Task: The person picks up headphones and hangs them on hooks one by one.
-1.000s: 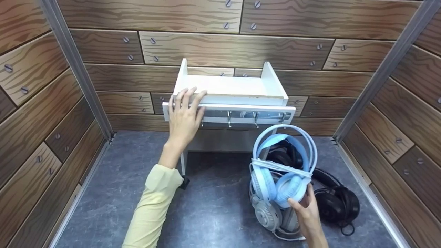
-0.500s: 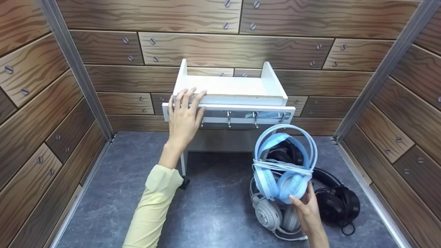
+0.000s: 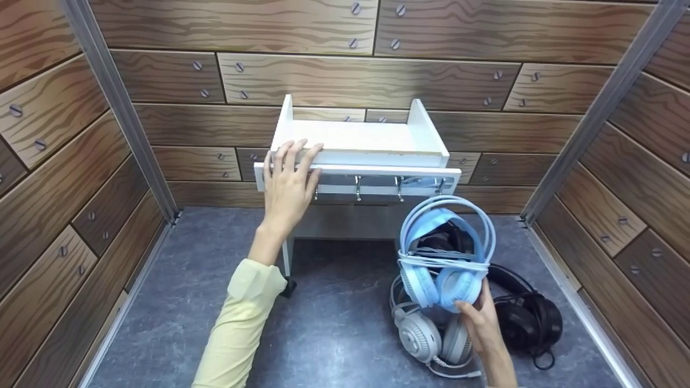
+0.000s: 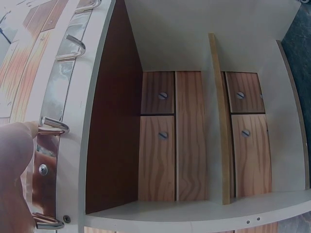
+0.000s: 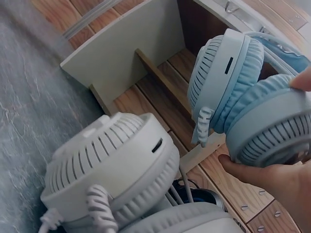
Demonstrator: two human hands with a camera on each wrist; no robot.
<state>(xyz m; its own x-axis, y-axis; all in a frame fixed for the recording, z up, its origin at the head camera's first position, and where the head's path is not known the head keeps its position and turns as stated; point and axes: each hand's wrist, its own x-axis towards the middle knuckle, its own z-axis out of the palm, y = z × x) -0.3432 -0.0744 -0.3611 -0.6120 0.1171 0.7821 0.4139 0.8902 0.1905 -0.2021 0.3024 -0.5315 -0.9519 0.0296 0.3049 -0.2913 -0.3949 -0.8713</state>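
My left hand rests on the left end of a white rack's hook rail, fingers reaching over its top edge. Its thumb lies beside a metal hook in the left wrist view. With my right hand I hold light blue headphones by the lower ear cup, thumb on the near side. Their cable is wrapped across the middle. The headband stands upright and overlaps the rail's rightmost hook in the head view. Grey headphones with ribbed ear cups lie just below them.
Black headphones lie on the dark floor at the right. Another black pair shows through the blue headband. The rack's upper shelf has raised sides. Wood-patterned walls enclose the space.
My right hand has raised the blue headphones slightly and shifted them a little right, uncovering more of the grey pair. My left hand stays at the rail.
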